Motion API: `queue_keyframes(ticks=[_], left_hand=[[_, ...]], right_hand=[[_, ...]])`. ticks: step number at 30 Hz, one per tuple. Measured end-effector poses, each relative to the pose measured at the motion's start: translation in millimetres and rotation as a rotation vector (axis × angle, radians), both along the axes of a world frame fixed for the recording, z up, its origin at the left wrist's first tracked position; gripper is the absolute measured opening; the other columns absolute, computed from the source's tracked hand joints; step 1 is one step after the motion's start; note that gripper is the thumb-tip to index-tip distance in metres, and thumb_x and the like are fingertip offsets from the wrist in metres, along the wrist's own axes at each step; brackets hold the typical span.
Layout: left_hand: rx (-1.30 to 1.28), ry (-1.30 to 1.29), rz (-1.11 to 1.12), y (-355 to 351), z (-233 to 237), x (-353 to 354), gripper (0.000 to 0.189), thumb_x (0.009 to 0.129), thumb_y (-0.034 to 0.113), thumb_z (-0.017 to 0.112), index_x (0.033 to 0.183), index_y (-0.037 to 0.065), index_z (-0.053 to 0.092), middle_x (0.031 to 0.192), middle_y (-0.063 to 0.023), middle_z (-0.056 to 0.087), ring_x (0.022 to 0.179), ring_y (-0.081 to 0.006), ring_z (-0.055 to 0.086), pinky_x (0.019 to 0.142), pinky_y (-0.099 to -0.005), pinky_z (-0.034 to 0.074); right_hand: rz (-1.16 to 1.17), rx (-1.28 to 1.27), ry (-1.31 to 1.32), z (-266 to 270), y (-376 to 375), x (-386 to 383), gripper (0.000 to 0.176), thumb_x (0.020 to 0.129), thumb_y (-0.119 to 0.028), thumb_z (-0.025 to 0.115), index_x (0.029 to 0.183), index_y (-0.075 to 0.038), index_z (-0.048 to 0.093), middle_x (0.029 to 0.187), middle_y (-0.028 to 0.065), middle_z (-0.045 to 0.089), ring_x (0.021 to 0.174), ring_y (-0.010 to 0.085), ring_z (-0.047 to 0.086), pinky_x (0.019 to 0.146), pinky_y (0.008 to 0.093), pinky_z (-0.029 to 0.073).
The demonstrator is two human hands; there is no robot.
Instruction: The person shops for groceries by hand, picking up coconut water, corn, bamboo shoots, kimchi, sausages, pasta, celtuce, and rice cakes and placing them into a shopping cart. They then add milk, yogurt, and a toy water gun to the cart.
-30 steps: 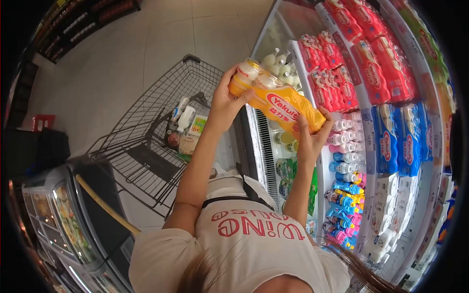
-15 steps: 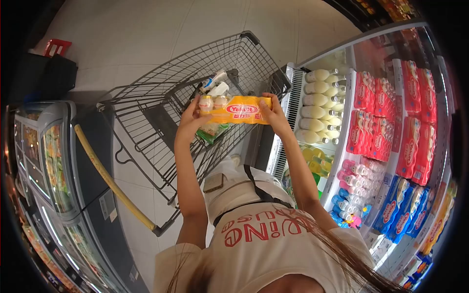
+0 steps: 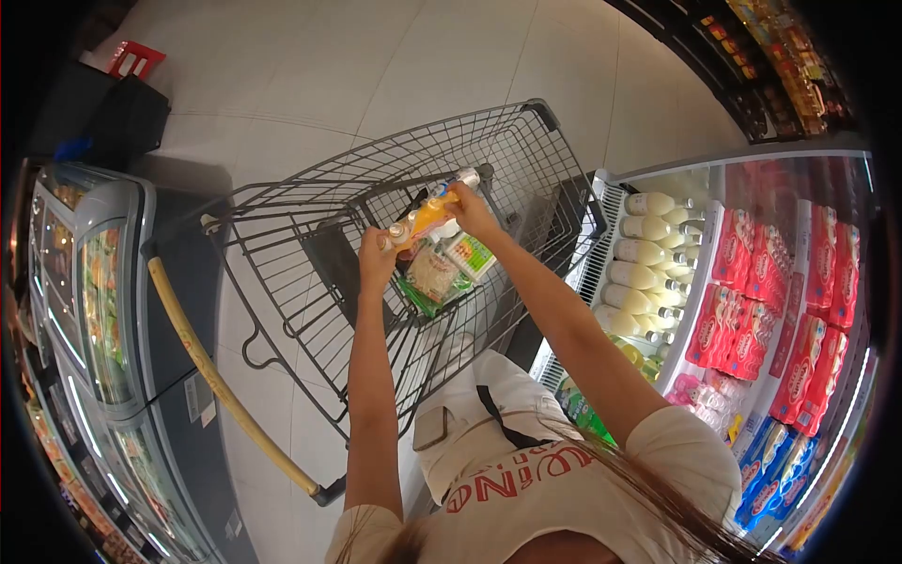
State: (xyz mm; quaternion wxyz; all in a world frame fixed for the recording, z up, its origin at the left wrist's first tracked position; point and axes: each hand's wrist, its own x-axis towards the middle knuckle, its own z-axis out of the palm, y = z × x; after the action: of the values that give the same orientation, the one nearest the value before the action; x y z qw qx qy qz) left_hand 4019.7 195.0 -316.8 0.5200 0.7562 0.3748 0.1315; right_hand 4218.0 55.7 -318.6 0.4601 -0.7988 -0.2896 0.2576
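Over the shopping cart (image 3: pixel 310 207), both my hands grip a yellow-wrapped pack of Yakult bottles (image 3: pixel 434 214). My left hand (image 3: pixel 378 254) closes on its left end, where small bottle tops show. At the other end, my right hand (image 3: pixel 473 209) pinches the yellow wrapper. The pack is tilted, its right end farther from me, and its printed front is turned mostly out of sight. Below it in the cart lie a clear bag with green edging (image 3: pixel 434 280) and a white-and-green package (image 3: pixel 470 255). A silver-topped item (image 3: pixel 467 177) shows just beyond my right hand.
On the right, an open cooler holds white bottles (image 3: pixel 639 252), red Yakult packs (image 3: pixel 742 246) and blue packs (image 3: pixel 775 470). A glass-fronted freezer (image 3: pixel 113 282) stands at left, near the yellow cart handle (image 3: pixel 221 376). A red crate (image 3: pixel 136 59) is at far left.
The pack has been tipped and turned, so its front label no longer faces me. My hands have moved forward over the cart, and the camera view has shifted.
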Motion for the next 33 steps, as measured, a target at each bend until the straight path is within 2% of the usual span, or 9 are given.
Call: queue_keyframes(ticks=[9,15,19,24,26,27,29,31,33], left_hand=[[0.324,0.090,0.130,56,-94,63,0.029,0.069,-0.012,0.062,0.092,0.002,0.051,0.093,-0.0173,0.056,0.095,-0.0403,0.056,0.081,-0.0449,0.046],[0.239,0.159,0.135,59,-166,62,0.036,0.073,-0.009,0.061,0.106,0.003,0.054,0.104,-0.0198,0.057,0.100,-0.0411,0.055,0.086,-0.0439,0.046],[0.214,0.226,0.072,57,-172,49,0.042,0.075,-0.003,0.064,0.116,0.000,0.056,0.111,-0.0193,0.059,0.106,-0.0382,0.056,0.091,-0.0400,0.046],[0.296,0.072,0.065,18,-118,44,0.036,0.079,-0.002,0.060,0.115,-0.005,0.055,0.109,-0.0239,0.056,0.102,-0.0387,0.057,0.090,-0.0453,0.045],[-0.079,0.126,-0.024,-4,-117,36,0.033,0.081,0.003,0.061,0.113,-0.005,0.056,0.108,-0.0242,0.057,0.101,-0.0386,0.057,0.088,-0.0447,0.045],[-0.104,0.164,-0.053,-23,-67,42,0.032,0.081,0.006,0.062,0.110,-0.005,0.058,0.104,-0.0241,0.057,0.098,-0.0374,0.058,0.085,-0.0433,0.046],[0.186,0.036,-0.275,-56,-57,30,0.026,0.081,0.008,0.062,0.105,-0.002,0.060,0.099,-0.0212,0.061,0.090,-0.0339,0.061,0.080,-0.0404,0.049],[-0.182,0.065,-0.347,-93,10,40,0.027,0.082,0.011,0.062,0.106,-0.002,0.059,0.098,-0.0197,0.063,0.091,-0.0331,0.062,0.080,-0.0398,0.049],[-0.131,0.022,-0.584,-124,57,52,0.030,0.083,0.012,0.062,0.110,-0.001,0.059,0.099,-0.0192,0.063,0.091,-0.0325,0.062,0.079,-0.0385,0.050]], right_hand=[[-0.205,-0.125,-0.074,-76,68,21,0.031,0.077,-0.001,0.065,0.106,-0.006,0.056,0.099,0.0177,0.065,0.094,0.0380,0.062,0.078,0.0419,0.049],[-0.153,-0.235,-0.037,-128,75,38,0.037,0.081,-0.007,0.059,0.117,-0.004,0.055,0.104,0.0221,0.064,0.100,0.0397,0.060,0.085,0.0411,0.049],[-0.008,-0.359,0.076,-109,67,34,0.039,0.083,-0.012,0.058,0.120,-0.001,0.053,0.101,0.0253,0.064,0.098,0.0408,0.061,0.085,0.0423,0.049],[-0.115,-0.382,0.143,-33,21,-10,0.037,0.084,-0.014,0.058,0.117,0.002,0.054,0.098,0.0253,0.064,0.095,0.0386,0.062,0.083,0.0425,0.050],[-0.084,-0.301,0.146,25,-14,-37,0.033,0.083,-0.013,0.059,0.112,0.002,0.058,0.099,0.0245,0.064,0.094,0.0378,0.062,0.083,0.0420,0.049],[-0.047,-0.224,0.029,11,-39,-55,0.030,0.086,-0.014,0.059,0.114,-0.002,0.060,0.105,0.0209,0.064,0.090,0.0307,0.065,0.078,0.0371,0.052],[-0.086,-0.189,-0.021,57,-77,-91,0.028,0.084,-0.011,0.061,0.110,-0.001,0.061,0.107,0.0216,0.062,0.092,0.0346,0.064,0.081,0.0383,0.051],[-0.094,-0.229,0.022,113,-115,-121,0.025,0.083,-0.011,0.060,0.106,0.001,0.061,0.103,0.0217,0.062,0.098,0.0375,0.060,0.083,0.0425,0.049],[0.038,-0.396,-0.025,114,-152,-147,0.023,0.080,-0.010,0.062,0.100,0.001,0.061,0.099,0.0211,0.061,0.103,0.0362,0.059,0.086,0.0434,0.049]])
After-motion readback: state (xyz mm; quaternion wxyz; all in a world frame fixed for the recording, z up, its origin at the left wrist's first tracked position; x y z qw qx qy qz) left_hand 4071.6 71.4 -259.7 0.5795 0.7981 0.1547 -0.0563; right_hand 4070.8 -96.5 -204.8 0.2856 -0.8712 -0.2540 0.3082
